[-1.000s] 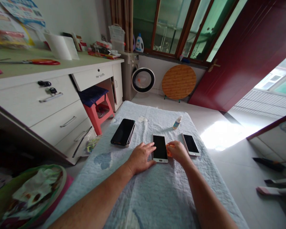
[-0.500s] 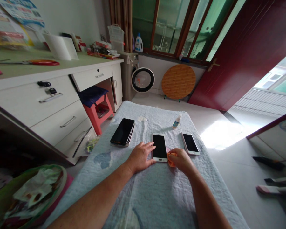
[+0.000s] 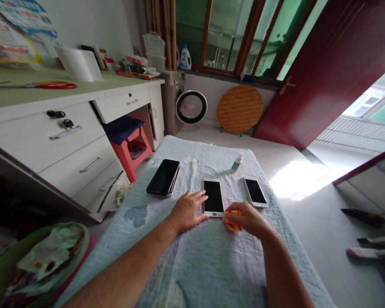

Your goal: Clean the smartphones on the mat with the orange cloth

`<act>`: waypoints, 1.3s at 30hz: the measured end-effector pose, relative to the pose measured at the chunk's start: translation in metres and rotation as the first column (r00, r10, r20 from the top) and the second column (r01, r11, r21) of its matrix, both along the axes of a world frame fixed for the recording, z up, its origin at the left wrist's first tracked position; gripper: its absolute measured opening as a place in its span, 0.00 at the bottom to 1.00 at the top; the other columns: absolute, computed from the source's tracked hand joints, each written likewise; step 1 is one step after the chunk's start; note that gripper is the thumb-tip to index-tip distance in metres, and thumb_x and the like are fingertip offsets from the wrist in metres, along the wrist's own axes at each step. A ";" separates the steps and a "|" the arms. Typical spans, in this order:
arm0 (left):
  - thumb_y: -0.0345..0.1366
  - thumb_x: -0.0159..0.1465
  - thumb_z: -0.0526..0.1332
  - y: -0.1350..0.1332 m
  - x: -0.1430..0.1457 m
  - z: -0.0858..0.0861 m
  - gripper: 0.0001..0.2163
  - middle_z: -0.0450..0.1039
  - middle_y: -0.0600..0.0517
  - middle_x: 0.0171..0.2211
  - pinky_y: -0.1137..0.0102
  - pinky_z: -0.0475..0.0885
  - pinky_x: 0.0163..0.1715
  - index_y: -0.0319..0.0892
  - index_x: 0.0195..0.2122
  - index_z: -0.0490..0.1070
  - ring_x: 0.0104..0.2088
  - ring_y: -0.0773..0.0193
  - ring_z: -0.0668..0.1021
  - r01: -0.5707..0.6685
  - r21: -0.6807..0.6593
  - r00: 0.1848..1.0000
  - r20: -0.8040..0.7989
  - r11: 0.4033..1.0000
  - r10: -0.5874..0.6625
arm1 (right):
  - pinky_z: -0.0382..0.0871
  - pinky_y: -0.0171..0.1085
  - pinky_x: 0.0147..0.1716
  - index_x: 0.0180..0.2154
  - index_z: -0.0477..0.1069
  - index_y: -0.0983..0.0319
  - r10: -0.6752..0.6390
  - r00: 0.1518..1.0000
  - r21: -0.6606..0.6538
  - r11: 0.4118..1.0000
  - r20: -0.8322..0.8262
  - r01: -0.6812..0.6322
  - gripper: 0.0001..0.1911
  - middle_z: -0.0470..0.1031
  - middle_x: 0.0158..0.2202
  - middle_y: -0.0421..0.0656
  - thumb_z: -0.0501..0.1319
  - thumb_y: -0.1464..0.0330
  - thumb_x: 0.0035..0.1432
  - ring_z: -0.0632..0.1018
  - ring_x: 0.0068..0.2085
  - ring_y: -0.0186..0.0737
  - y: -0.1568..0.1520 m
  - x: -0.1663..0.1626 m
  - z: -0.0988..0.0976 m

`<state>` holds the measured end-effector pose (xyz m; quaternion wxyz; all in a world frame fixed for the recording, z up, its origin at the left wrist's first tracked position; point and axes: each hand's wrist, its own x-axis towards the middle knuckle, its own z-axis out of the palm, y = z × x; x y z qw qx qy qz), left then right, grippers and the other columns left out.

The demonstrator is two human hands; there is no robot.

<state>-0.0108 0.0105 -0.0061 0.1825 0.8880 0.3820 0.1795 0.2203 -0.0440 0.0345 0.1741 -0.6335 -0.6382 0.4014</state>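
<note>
A white smartphone [image 3: 213,196] with a black screen lies face up on the pale blue quilted cover [image 3: 199,269]. Along its left edge rests my left hand [image 3: 188,210], fingers spread, the fingertips touching the phone's side. My right hand [image 3: 247,217] is closed on an orange cloth [image 3: 232,221], which sits at the phone's lower right corner. To the right lies another light-coloured phone [image 3: 255,192], raised a little along one side. A stack of black-screened devices [image 3: 163,177] is on the left. Behind the phones stands a small spray bottle [image 3: 237,163].
A bin with crumpled tissue [image 3: 86,239] stands at the lower left. Beside the bed-like surface are a red stool [image 3: 133,149] with a dark seat and a white drawer desk [image 3: 73,141]. Farther off are an open washing machine [image 3: 173,102] and a round wooden tabletop [image 3: 240,108].
My right hand and the orange cloth have moved slightly down along the phone's lower right corner. My left hand keeps its place on the phone's left edge. The view has shifted slightly.
</note>
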 end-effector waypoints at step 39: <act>0.43 0.66 0.55 0.003 -0.001 -0.001 0.19 0.62 0.48 0.60 0.59 0.62 0.55 0.45 0.55 0.67 0.55 0.54 0.69 0.023 -0.022 1.000 0.010 1.000 -0.022 | 0.59 0.32 0.34 0.31 0.68 0.62 0.170 0.906 0.413 0.847 0.387 -0.336 0.05 0.66 0.34 0.41 0.56 0.77 0.55 0.67 0.34 0.34 0.000 -0.063 -0.017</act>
